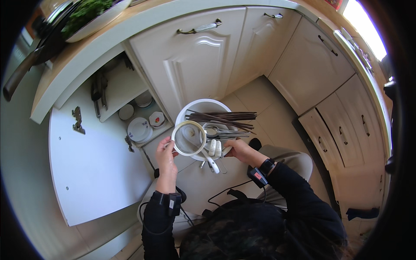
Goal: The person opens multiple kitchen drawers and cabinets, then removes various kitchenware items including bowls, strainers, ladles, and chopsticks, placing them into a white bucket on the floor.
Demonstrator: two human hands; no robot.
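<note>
A white basin [208,103] stands low in front of me, heaped with utensils. My left hand [166,155] grips the left edge of a round mesh strainer [188,138] with a pale rim, which covers part of the basin. Its fingers partly hide behind that rim. On the basin's right side my right hand [240,150] closes around the rim, next to white utensil handles [215,148]. Dark chopsticks [224,116] lie across the top. Below them are metal spoons or forks [227,133]. A white handle [211,163] sticks out over the near rim.
The open cabinet door [107,169] fills the left side. Inside the cabinet sit stacked plates [139,129], a bowl [157,119] and dark utensils [99,87] above. A frying-pan handle [19,73] overhangs the counter. Cables [224,194] trail near my wrists. Drawers [338,136] line the right.
</note>
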